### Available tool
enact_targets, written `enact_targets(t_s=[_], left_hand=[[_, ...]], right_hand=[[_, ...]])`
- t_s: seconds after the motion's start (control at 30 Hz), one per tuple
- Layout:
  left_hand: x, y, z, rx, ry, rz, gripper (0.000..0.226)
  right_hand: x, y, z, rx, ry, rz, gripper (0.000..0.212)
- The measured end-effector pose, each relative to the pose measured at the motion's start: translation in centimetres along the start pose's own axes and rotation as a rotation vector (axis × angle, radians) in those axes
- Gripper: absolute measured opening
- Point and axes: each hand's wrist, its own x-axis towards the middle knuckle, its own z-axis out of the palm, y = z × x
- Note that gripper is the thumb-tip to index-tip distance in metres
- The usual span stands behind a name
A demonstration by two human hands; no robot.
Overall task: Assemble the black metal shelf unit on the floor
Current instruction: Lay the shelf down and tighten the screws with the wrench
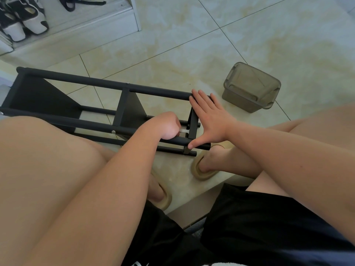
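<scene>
The black metal shelf unit (107,84) lies sideways on the tiled floor (192,45), and at its right end the left hand (167,125) grips a small white tool (184,130), the right hand (209,120) presses flat with fingers spread, and a grey lidded box (251,87) sits beyond.

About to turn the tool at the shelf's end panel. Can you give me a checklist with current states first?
1. Shelf unit lying on its side on the floor: ok.
2. Right hand spread flat across the end panel, fingers on the far tube, thumb on the near tube: ok.
3. Left hand gripping the tool, pointed at the end panel: ok.
4. Tool tip seated in a fastener: cannot tell, the tip is hidden.
5. Lidded box standing apart from the frame: ok.
</scene>
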Motion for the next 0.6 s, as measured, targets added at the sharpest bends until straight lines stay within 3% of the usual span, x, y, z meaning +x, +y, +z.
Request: enact_targets(t_s=[0.23, 0.37, 0.6], left_hand=[[0.4, -0.9, -1.1, -0.075, 0.041, 0.027, 0.02], [0.8, -1.3, -1.0, -0.237, 0.05, 0.102, 0.021], [2.7, -1.1, 0.9, -0.557, 0.068, 0.036, 0.015]], right_hand=[[0.0, 0.0, 0.1, -0.006, 0.003, -0.001, 0.153], [0.1, 0.0, 0.1, -0.003, 0.002, -0.001, 0.154], [0.2, 0.1, 0.2, -0.007, 0.005, -0.002, 0.153]])
